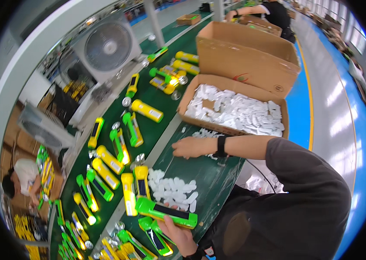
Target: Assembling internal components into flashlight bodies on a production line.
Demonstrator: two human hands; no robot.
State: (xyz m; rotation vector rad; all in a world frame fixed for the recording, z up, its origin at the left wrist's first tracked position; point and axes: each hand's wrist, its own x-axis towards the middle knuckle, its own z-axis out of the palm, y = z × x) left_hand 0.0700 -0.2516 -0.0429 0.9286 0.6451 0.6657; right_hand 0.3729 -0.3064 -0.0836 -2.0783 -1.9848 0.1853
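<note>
My left hand (178, 236) grips a bright green flashlight (168, 213) with a long dark panel along its top. The thumb and fingers wrap round its near side, and its far end rests by several yellow flashlights. My right hand (189, 147), with a black band at the wrist, is low over the dark green bench (215, 175). Its fingers are curled down, and what they hold, if anything, is hidden. Beside it lie small white pieces (207, 133). Flat, rounded white pieces (172, 190) are spread between my two hands.
An open cardboard box (233, 128) full of flat white pieces stands beyond my right hand, with a taller carton (243, 52) behind it. Yellow and green flashlights (107, 160), some lit, cover the green belt (144, 117). Co-workers (22, 177) sit across the belt and further along.
</note>
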